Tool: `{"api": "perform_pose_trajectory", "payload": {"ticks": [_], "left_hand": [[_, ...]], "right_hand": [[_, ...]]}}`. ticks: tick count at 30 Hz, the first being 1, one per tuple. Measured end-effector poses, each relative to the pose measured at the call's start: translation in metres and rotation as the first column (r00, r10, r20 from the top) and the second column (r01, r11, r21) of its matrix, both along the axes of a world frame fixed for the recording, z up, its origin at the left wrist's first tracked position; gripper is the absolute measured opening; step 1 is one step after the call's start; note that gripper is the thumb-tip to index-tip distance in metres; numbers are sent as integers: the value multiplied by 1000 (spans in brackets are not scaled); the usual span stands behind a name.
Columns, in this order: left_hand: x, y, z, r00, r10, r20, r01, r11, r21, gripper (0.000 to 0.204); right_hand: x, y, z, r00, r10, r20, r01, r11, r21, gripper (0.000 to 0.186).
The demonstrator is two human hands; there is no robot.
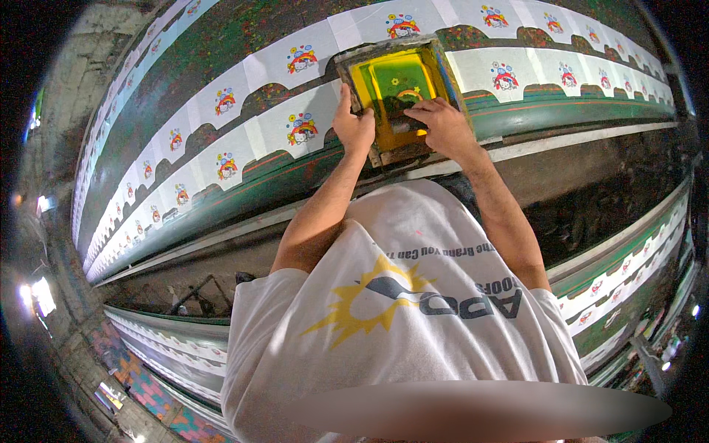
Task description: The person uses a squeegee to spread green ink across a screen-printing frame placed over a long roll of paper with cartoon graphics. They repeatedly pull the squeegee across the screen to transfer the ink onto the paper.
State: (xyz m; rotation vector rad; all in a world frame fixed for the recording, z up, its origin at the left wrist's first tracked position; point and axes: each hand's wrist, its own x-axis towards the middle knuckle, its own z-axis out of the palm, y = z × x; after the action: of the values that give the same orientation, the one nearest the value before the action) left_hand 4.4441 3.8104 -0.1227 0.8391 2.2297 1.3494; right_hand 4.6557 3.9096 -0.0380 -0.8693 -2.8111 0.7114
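A wooden-edged printing screen (450, 70) lies over the strips of white cut pieces, its mesh smeared with yellow ink and showing a green area. My left hand (354, 127) is closed on the left side of its frame, thumb pointing up along the edge. Inside the frame, my right hand (441, 127) has its fingers curled, the index reaching left, at a dark squeegee-like piece (391, 111). The hand and shade partly hide this piece. Beside the screen, white pieces (301, 131) carry a small printed cartoon with a red rainbow.
Rows of printed white pieces (504, 74) run along a long green table (576, 111) with a pale front rail (591, 142). Behind me stands another table with white pieces (628, 277). A concrete floor strip (59, 244) lies at the left.
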Motion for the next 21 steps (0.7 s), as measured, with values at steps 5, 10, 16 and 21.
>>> {"api": "perform_pose_trajectory", "payload": {"ticks": [5, 10, 16, 21], "left_hand": [[0, -3, -1, 1000, -27, -9, 27, 999, 32, 86], [-1, -4, -7, 991, -49, -126, 61, 994, 86, 84], [3, -2, -9, 940, -6, -342, 30, 998, 64, 83], [1, -1, -7, 945, -17, -328, 18, 1000, 1, 82]], "right_hand": [[4, 5, 3, 999, 41, 15, -42, 999, 33, 63], [11, 0, 1, 999, 48, 19, -49, 998, 28, 61], [-9, 15, -13, 1000, 15, -20, -12, 992, 122, 60], [-55, 70, -19, 997, 15, 73, -21, 997, 76, 52]]}}
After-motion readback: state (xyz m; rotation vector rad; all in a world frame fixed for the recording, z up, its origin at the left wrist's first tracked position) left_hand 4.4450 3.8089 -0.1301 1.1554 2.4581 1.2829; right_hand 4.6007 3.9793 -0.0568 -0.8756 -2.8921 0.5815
